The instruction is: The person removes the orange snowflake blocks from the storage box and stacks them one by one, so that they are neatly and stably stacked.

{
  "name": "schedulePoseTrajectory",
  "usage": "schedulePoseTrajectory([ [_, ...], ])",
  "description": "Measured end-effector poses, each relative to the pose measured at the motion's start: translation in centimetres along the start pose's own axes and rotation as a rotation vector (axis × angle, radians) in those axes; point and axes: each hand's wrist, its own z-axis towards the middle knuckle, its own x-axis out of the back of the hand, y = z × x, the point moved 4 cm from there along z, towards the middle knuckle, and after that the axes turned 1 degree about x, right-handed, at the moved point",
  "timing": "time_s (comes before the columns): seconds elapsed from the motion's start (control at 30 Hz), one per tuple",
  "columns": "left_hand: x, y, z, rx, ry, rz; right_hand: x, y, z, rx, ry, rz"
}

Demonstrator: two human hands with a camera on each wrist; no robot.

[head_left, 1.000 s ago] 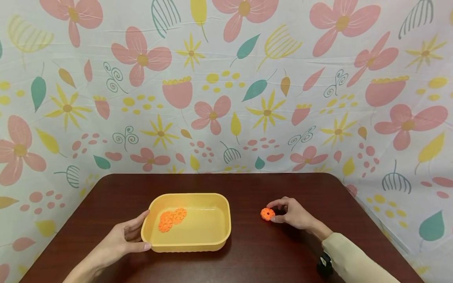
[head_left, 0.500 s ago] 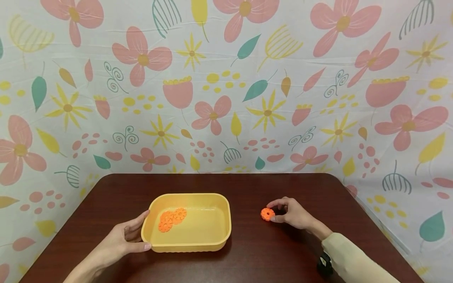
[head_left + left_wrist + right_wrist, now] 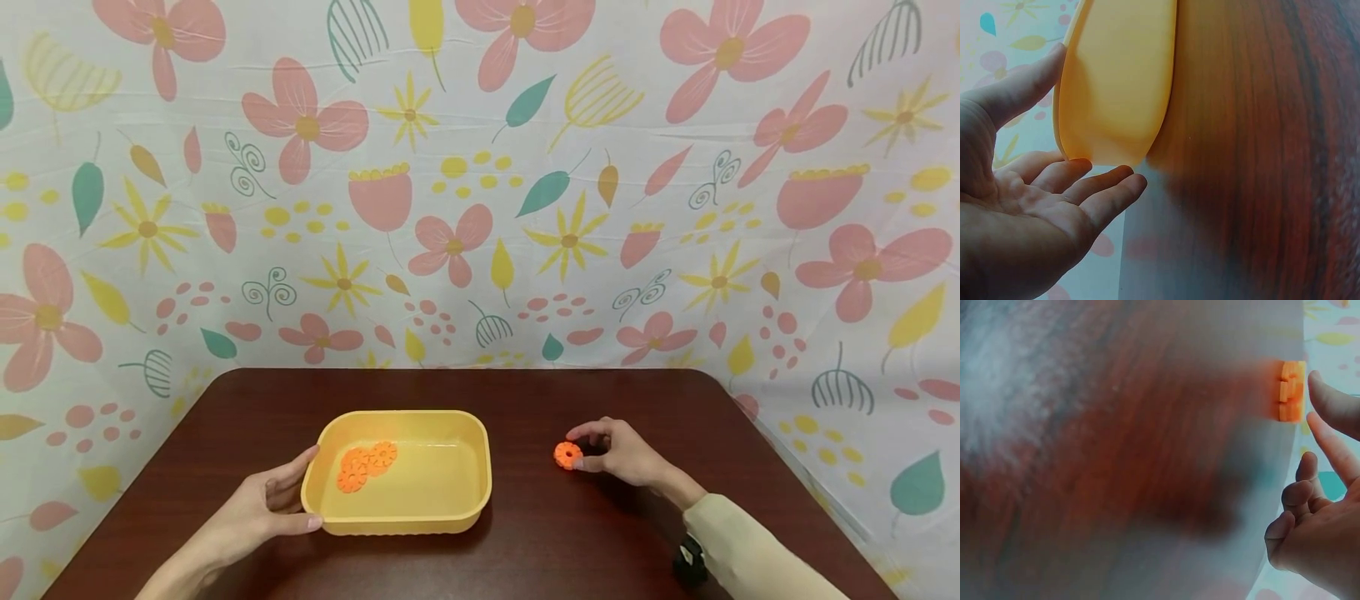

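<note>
A yellow plastic tray (image 3: 442, 524) rests on the table, a few flat orange notched discs (image 3: 351, 477) overlapping near its left end. My left hand (image 3: 251, 512) holds that end, with the thumb at the near corner and fingers along the end wall. In the left wrist view, the hand (image 3: 1041, 206) touches the tray (image 3: 1122, 81) with thumb and fingertips. To the tray's right, my right hand (image 3: 622, 454) has thumb and index finger around the edge of a small stack of orange notched discs (image 3: 561, 457). The right wrist view shows the stack (image 3: 1291, 391) side-on beside the hand (image 3: 1325, 531).
The dark reddish-brown table (image 3: 525, 400) has rounded far corners. A white cloth (image 3: 480, 183) printed with flowers and leaves hangs behind it. A black band (image 3: 688, 560) sits at the right wrist, below a pale sleeve (image 3: 742, 542).
The head view has shifted very slightly. Both hands, the tray and the orange discs keep their places.
</note>
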Motion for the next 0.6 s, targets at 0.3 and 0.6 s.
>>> schedulePoseTrajectory([
  [0.3,0.0,0.1,0.0,-0.001,-0.007,-0.001,0.6,-3.0,0.5,0.064,-0.007,-0.027],
  [0.6,0.1,0.0,0.0,0.000,-0.005,0.002,-0.9,-8.2,2.6,0.155,-0.065,-0.036],
])
